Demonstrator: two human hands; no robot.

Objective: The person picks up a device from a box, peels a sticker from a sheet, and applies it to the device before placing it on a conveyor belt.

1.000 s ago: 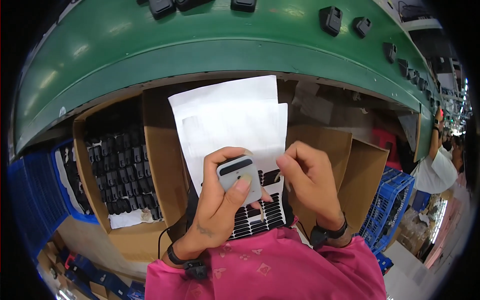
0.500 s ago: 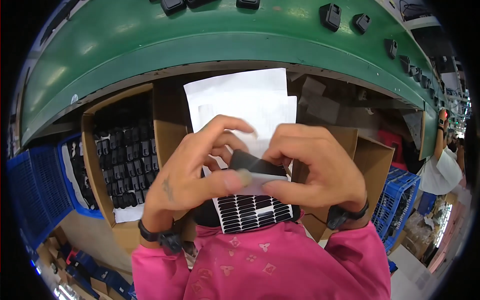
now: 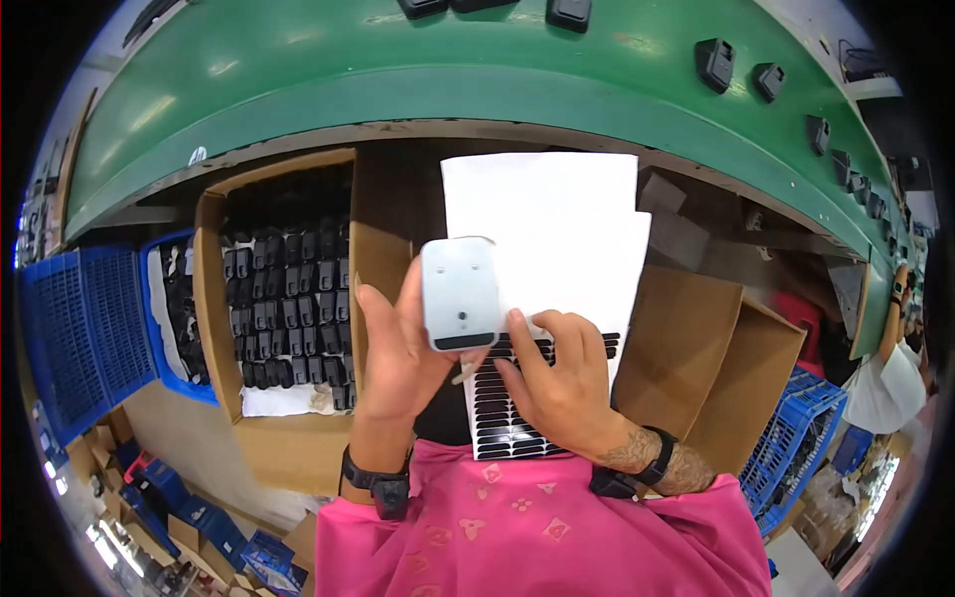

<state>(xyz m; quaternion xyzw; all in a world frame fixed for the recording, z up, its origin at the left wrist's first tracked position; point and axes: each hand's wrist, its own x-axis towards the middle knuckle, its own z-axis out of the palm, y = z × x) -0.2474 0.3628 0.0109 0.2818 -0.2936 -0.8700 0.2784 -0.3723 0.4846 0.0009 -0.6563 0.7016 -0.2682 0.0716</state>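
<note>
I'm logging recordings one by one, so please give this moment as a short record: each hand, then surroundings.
Left hand: holds pale device, black strip along its near edge
Right hand: over sheet of black labels, contact unclear
Left carton: rows of black units
Green bench: black housings standing apart
Right side: blue crate

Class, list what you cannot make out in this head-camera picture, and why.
In the head view:
Far face of the pale device: turned away from the camera.
Most fingers of the left hand: behind that device.
Part of the label sheet: covered by the right hand.
Topmost black units: cut off by the upper edge.
</note>
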